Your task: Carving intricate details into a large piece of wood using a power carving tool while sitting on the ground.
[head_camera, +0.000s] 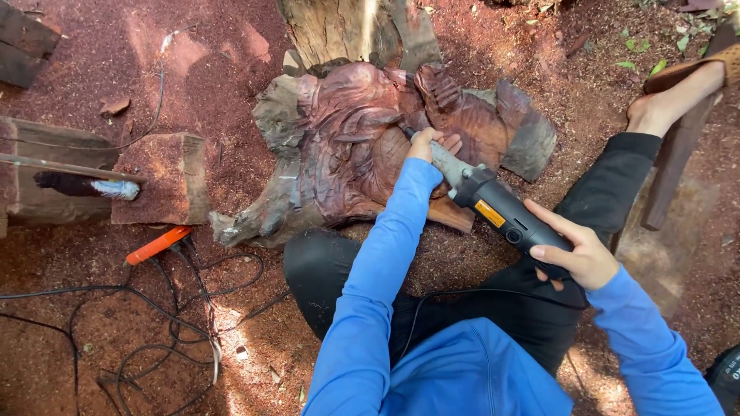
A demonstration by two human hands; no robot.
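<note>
An outdoor woodcarving yard: red sawdust ground [116,46] around the carving [347,146], with cables [154,308] and timber blocks [166,181] beside it.

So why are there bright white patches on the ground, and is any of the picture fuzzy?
In the head view, sunlight breaks through in patches, whitening the red sawdust ground near the black cables and the upright tree stump; the reddish-brown carved wood sculpture lies in even shade; the left hand and right hand on the black and grey power carving tool look sharp; edges bend slightly.
</note>
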